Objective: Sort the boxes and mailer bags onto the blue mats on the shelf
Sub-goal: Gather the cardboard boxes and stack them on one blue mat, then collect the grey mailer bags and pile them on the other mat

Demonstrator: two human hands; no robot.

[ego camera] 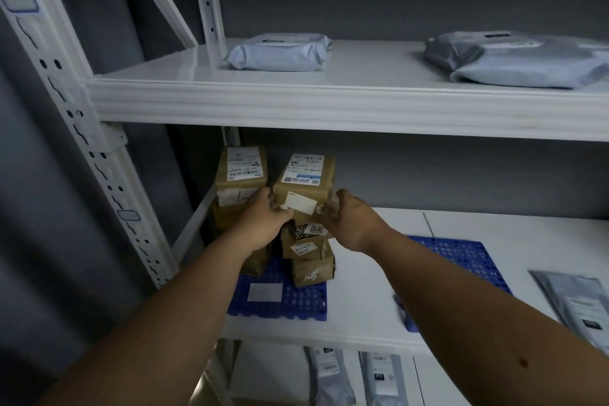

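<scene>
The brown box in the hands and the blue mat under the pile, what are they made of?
The brown box looks like cardboard: matte tan, with paper labels and glossy tape stuck on. The blue mat looks like hard moulded plastic: even bright colour and a grid of small holes.

Two bare forearms enter from the lower frame edge. No sleeves, gloves, watch or rings are visible. The left hand and right hand are uncovered. A small dark mark sits on the right forearm, lower right of frame.
</scene>
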